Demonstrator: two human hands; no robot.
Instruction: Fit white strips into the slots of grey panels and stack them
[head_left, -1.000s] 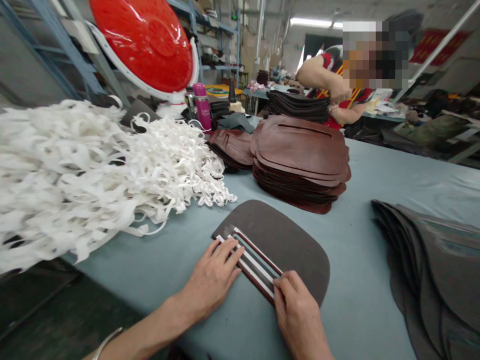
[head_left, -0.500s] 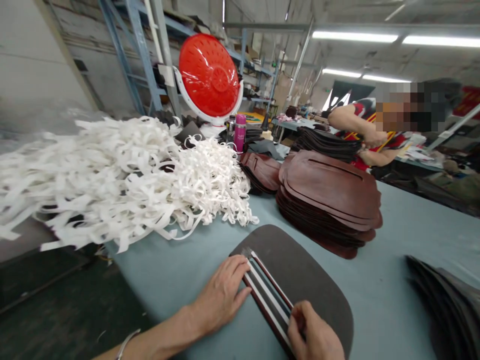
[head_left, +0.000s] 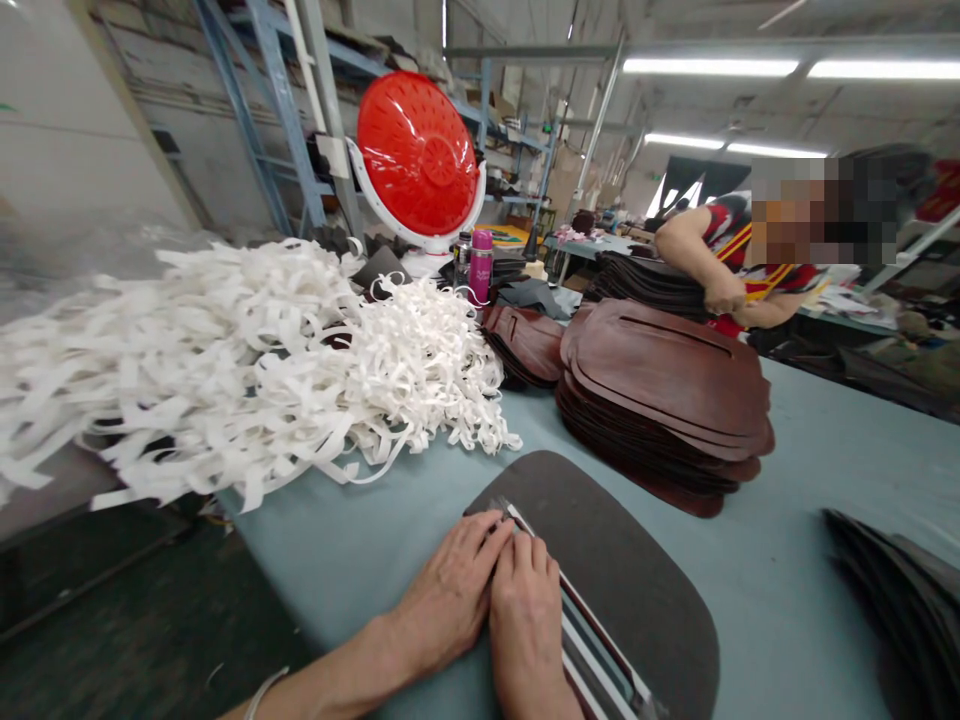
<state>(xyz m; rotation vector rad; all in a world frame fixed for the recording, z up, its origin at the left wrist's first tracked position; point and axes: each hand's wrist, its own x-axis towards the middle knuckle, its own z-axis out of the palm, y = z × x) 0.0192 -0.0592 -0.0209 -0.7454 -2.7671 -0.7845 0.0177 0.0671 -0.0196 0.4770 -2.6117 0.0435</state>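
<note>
A dark grey leather panel (head_left: 637, 570) with rounded corners lies flat on the table. Along a long slot near its left side run white tape strips (head_left: 592, 650) and a narrow reddish-brown edge. My left hand (head_left: 454, 580) has its fingers close together on the slot's far end, at the panel's left edge. Right beside it, my right hand (head_left: 526, 615) bends its closed fingers over the taped edge; its thumb is hidden. The two hands touch. A clear bit of film or tape shows at the slot's far end.
A heap of white tape strips (head_left: 300, 370) covers the table's left side. Beyond the panel stands a stack of brown leather panels (head_left: 660, 390). Dark pieces (head_left: 892, 600) lie at right. A red heater (head_left: 416, 155) and a pink bottle (head_left: 480, 268) stand behind; a co-worker (head_left: 739, 260) bends over the table.
My right hand has moved from the near end of the slot up and left to its far end, beside my left hand. My left hand has stayed nearly in place.
</note>
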